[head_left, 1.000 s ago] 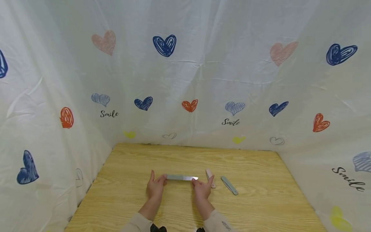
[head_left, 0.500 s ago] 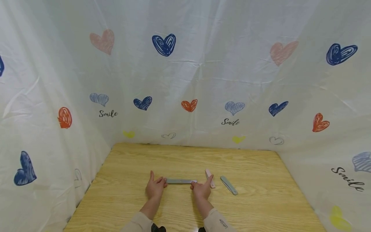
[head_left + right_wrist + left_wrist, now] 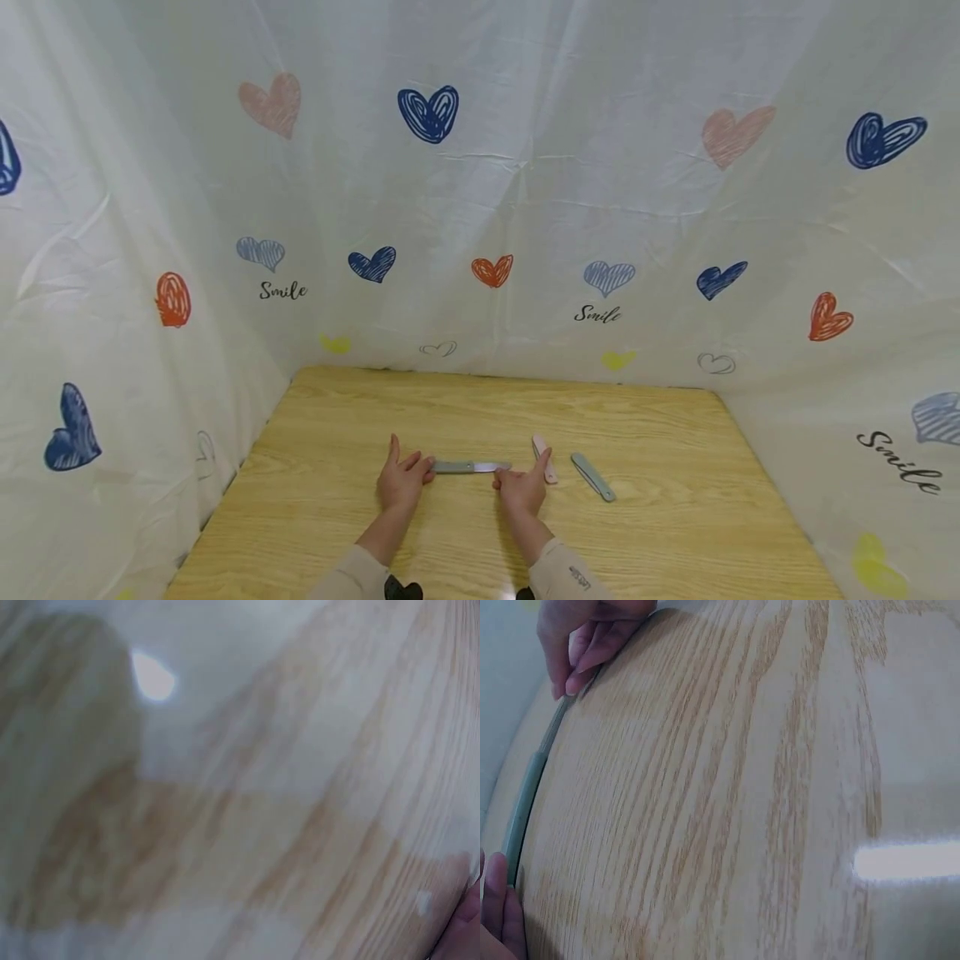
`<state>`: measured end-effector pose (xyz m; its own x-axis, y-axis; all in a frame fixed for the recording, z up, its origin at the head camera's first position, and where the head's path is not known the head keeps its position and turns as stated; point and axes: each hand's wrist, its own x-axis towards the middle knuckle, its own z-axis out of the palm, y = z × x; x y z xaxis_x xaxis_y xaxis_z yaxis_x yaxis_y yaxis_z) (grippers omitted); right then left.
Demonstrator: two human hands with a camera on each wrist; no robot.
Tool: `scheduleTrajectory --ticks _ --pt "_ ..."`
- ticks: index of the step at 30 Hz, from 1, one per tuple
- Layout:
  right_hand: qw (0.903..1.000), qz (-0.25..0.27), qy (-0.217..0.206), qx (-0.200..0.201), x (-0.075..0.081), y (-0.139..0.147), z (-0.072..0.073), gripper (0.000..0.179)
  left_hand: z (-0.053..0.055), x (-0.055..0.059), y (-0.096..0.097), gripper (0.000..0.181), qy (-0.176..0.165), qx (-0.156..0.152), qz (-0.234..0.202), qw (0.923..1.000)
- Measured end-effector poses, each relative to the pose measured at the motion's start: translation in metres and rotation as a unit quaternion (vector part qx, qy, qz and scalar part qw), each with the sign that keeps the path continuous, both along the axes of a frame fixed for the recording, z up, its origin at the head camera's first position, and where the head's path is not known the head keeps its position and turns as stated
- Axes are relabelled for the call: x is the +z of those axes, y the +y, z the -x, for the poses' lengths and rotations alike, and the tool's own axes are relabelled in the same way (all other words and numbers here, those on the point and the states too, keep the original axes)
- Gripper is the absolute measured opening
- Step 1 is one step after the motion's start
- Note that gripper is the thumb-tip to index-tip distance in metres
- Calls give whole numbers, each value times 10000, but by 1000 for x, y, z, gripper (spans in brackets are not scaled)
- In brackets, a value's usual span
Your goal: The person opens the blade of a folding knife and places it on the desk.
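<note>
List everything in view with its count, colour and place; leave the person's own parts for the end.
unfolded knife: one, grey-green handle and silvery blade, between the hands
pink folded piece: one, pink, on the table, partly behind the right hand
grey-green folded piece: one, grey-green, right of the pink one
table: one, yellowish wood grain, beneath
curtain: white with coloured hearts, behind and alongside; panel count unclear
sleeves: two, cream, bottom
left hand: one, pinching the handle
right hand: one, pinching the blade

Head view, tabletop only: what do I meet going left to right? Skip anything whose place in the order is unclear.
Left hand → opened knife with a grey-green handle → right hand → folded grey-green knife.
</note>
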<state>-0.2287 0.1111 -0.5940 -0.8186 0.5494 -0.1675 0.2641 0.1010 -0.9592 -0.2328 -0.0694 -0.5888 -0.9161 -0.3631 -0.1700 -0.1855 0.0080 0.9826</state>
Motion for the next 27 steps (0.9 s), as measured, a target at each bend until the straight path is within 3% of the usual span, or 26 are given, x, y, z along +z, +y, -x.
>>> scheduleTrajectory --ticks 5,13,20,27 --pt "9987 -493 94 -79 -1 5 0 105 -1 0 0 93 26 -76 9 10000" --pt "9976 -395 565 32 17 30 7 110 4 8 5 102 224 -195 836 9961" --pt "9960 -453 753 -147 32 54 9 112 9 19 25 101 556 -951 606 9921" --pt "9952 -354 830 -372 24 67 4 111 9 20 42 100 564 -1167 536 9901"
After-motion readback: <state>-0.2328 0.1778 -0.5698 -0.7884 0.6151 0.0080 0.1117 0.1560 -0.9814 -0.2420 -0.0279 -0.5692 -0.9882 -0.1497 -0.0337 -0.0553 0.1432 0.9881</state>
